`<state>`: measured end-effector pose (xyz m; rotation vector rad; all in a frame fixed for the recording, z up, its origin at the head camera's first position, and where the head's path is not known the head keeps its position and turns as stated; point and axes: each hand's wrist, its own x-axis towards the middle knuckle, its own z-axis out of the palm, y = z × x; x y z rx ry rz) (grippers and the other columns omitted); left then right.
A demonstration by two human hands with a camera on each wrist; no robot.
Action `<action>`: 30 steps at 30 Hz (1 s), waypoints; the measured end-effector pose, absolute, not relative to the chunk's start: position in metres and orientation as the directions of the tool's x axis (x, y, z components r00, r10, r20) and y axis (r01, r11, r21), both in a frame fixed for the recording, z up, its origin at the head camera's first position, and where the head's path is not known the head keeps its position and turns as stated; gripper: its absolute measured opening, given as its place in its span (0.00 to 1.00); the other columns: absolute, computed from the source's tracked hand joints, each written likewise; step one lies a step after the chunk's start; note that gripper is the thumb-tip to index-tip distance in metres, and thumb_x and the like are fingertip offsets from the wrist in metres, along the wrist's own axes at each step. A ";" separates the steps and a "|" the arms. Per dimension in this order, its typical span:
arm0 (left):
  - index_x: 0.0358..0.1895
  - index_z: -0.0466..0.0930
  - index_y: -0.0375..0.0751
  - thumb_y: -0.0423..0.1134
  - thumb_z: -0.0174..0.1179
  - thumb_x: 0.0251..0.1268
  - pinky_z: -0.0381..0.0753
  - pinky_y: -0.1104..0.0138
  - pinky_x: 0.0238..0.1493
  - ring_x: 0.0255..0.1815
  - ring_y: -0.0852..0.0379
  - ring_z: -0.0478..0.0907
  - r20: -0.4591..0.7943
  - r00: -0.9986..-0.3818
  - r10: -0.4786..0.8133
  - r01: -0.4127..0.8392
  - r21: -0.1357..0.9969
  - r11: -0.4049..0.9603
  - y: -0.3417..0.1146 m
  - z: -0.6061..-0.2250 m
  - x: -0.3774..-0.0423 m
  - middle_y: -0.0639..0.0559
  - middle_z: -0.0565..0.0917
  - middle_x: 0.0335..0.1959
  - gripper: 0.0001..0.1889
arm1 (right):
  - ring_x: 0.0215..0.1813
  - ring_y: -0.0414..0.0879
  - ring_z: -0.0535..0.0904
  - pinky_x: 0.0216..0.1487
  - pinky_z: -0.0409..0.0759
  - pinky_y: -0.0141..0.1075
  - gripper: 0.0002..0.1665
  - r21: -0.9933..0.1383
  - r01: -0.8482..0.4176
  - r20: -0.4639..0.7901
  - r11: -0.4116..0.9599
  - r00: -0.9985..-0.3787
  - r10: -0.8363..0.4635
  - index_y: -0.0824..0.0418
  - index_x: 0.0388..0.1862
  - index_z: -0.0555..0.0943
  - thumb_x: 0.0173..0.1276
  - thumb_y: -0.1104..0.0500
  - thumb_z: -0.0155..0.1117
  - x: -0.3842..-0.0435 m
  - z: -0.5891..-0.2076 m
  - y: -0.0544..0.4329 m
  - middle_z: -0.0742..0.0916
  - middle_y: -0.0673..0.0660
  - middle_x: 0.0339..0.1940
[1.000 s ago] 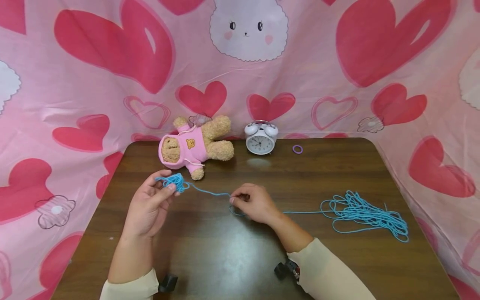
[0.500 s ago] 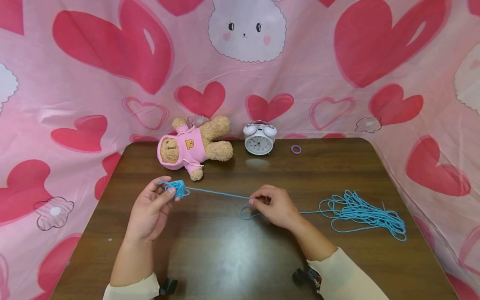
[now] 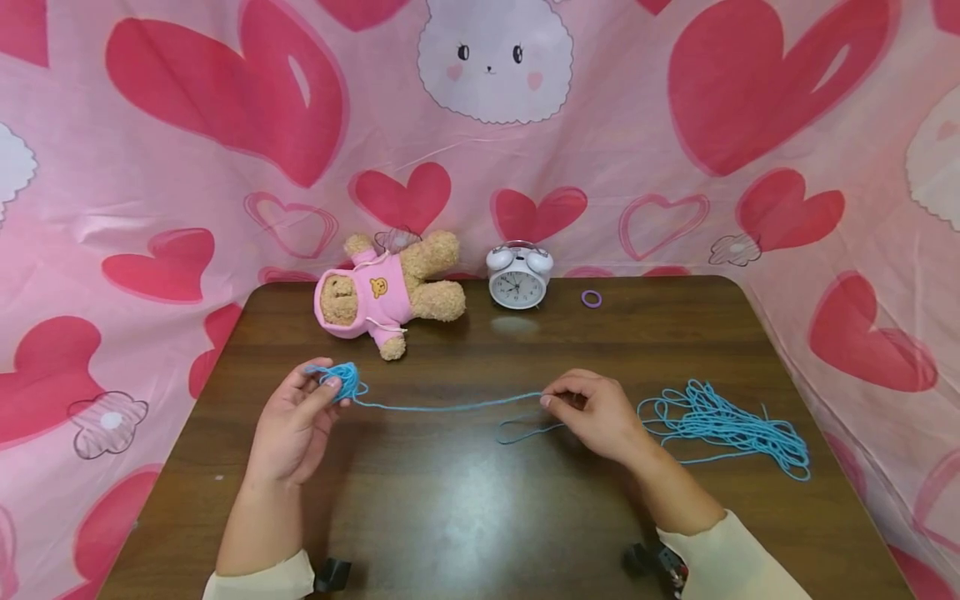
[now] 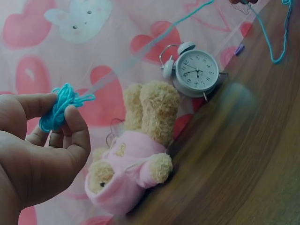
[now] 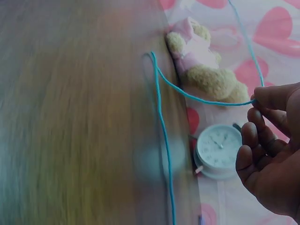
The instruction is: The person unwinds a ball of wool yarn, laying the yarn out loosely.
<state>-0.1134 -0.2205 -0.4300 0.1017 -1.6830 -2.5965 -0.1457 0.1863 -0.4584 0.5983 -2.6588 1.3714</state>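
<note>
My left hand [image 3: 294, 429] pinches a small wound bundle of blue yarn [image 4: 61, 107] between thumb and fingers, above the left part of the table. A single strand [image 3: 450, 408] runs from the bundle across to my right hand [image 3: 600, 415], sagging slightly. Thumb and forefinger of the right hand pinch that strand, as the right wrist view shows. Below the right hand the yarn drops into a loose loop [image 5: 157, 89] and doubles back toward the right. A larger loose heap of the same yarn [image 3: 731, 427] lies on the table at the right, partly behind the right hand's forearm side.
A teddy bear [image 3: 386, 292] in a pink hoodie lies on its back at the table's rear left. Beside it stands a white alarm clock [image 3: 517, 279], with a purple ring [image 3: 592, 298] to its right. A pink heart-print cloth [image 3: 615, 150] hangs behind the brown table [image 3: 465, 533].
My right hand has moved right, away from the left hand, with the strand between its fingers. The stretch between the hands has grown longer. The left hand has shifted slightly left and down.
</note>
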 end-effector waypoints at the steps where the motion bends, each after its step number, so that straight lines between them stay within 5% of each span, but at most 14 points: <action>1: 0.55 0.78 0.45 0.26 0.54 0.78 0.82 0.71 0.42 0.40 0.59 0.82 -0.032 -0.997 -0.075 0.002 0.912 -0.411 -0.221 -0.430 -0.113 0.51 0.83 0.44 0.12 | 0.32 0.38 0.77 0.32 0.76 0.32 0.05 -0.759 -0.380 0.257 0.529 -0.921 -0.293 0.49 0.37 0.90 0.66 0.60 0.76 -0.145 -0.458 0.191 0.86 0.40 0.35; 30: 0.53 0.79 0.43 0.25 0.51 0.79 0.83 0.71 0.41 0.39 0.57 0.85 -0.015 -0.995 -0.101 0.033 0.886 -0.462 -0.245 -0.436 -0.110 0.51 0.84 0.42 0.12 | 0.35 0.32 0.77 0.35 0.73 0.23 0.03 -0.678 -0.195 0.245 0.708 -0.969 -0.032 0.49 0.38 0.90 0.68 0.58 0.75 -0.114 -0.445 0.305 0.88 0.44 0.38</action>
